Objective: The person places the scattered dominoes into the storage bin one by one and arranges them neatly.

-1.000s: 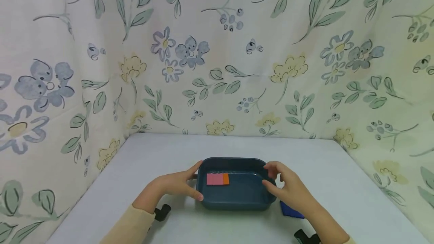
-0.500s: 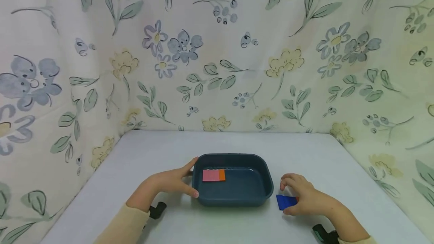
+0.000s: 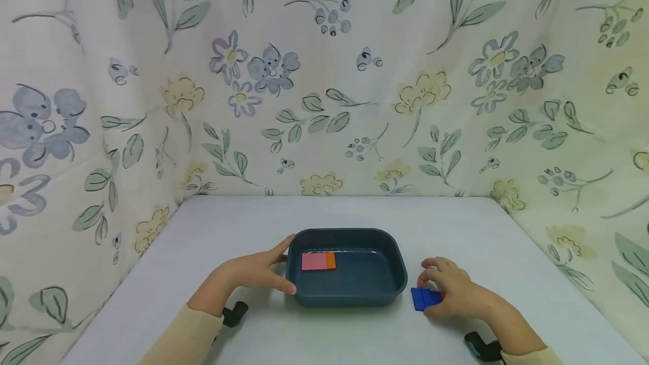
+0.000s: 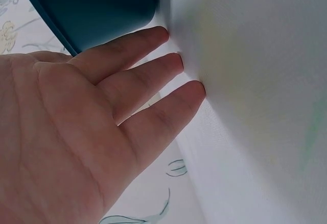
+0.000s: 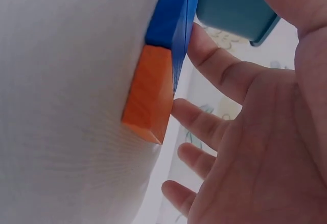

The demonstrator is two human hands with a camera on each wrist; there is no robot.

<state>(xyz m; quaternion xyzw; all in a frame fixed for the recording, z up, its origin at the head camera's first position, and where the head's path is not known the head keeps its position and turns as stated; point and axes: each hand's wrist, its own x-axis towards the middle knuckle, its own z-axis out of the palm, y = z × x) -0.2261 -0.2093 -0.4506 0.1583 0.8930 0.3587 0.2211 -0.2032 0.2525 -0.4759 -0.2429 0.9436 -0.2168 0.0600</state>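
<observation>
A dark teal plastic tray stands on the white table. In it, near the left wall, a pink block lies beside an orange block. My left hand rests against the tray's left end, thumb and fingers spread. In the left wrist view its fingers are nearly straight. Right of the tray, my right hand pinches blue blocks lying on the table, thumb on the near side and curled index finger on the far side. An orange block adjoins them under the palm; the thumb tip is hidden in the right wrist view.
The white table reaches back to a floral curtain, which also hangs along both sides. Black wrist mounts sit below both hands.
My right hand has moved from over the tray's right end to the blue blocks and closed its thumb and index finger on them. The left hand stays at the tray. The view has shifted slightly.
</observation>
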